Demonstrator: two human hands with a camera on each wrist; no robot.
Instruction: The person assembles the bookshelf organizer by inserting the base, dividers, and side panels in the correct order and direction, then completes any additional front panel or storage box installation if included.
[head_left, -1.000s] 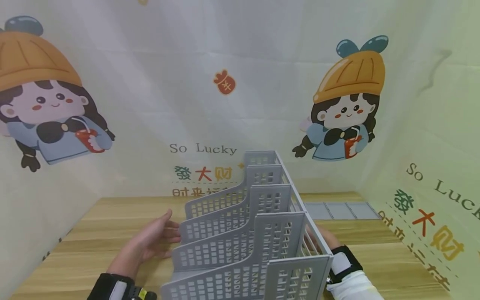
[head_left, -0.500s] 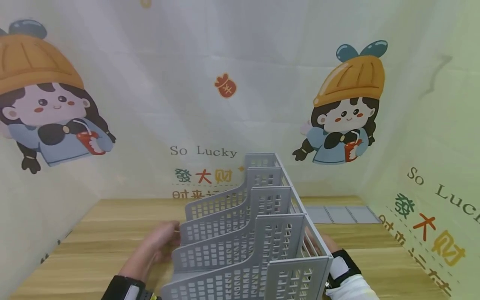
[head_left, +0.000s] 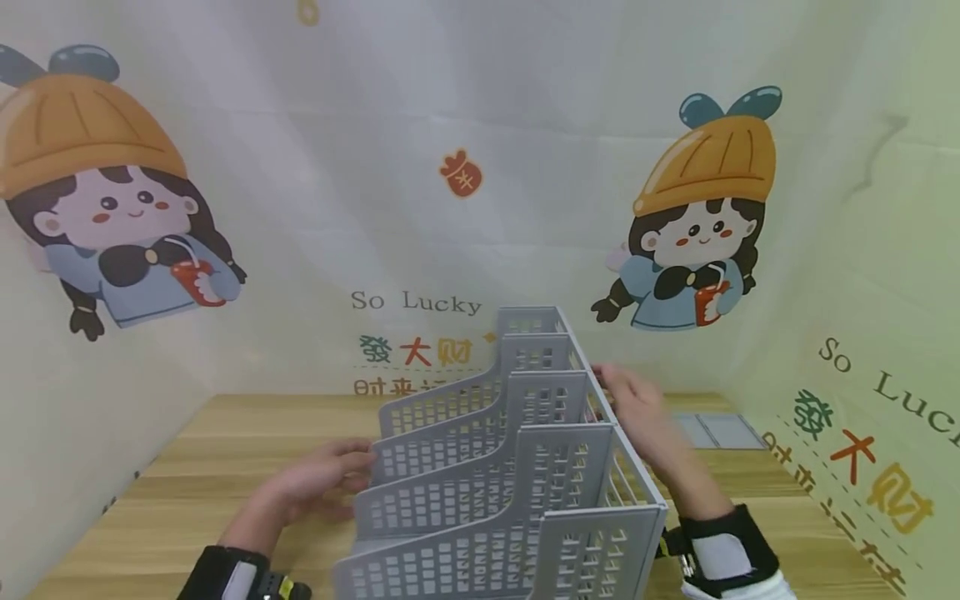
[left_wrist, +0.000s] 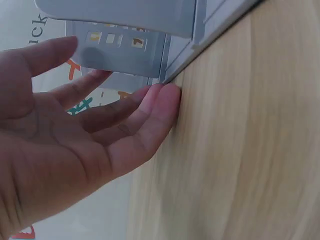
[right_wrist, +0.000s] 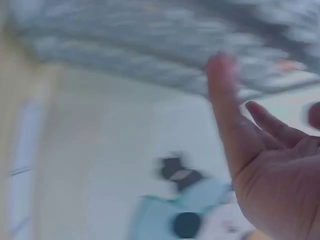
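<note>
A grey plastic file organizer (head_left: 531, 467), with perforated dividers and several slots, stands upright on the table in the head view. My left hand (head_left: 318, 479) is at its left side with fingers extended and slightly bent. In the left wrist view, that hand's fingertips (left_wrist: 167, 97) meet the organizer's bottom edge at the tabletop. On the other side, my right hand (head_left: 641, 412) is raised by the back frame, its fingertips partly hidden behind it. Blur in the right wrist view leaves contact between the outstretched fingers (right_wrist: 225, 95) and the organizer unclear.
A flat grey sectioned panel (head_left: 727, 431) lies on the wooden table (head_left: 247, 442) at the back right, partly covered by my right hand and forearm. Printed cloth walls (head_left: 300, 208) with cartoon figures enclose the back and both sides.
My right hand has risen from low behind the organizer to farther along its back frame. The left hand moved in against the left side. The organizer looks unmoved; the view shifted slightly.
</note>
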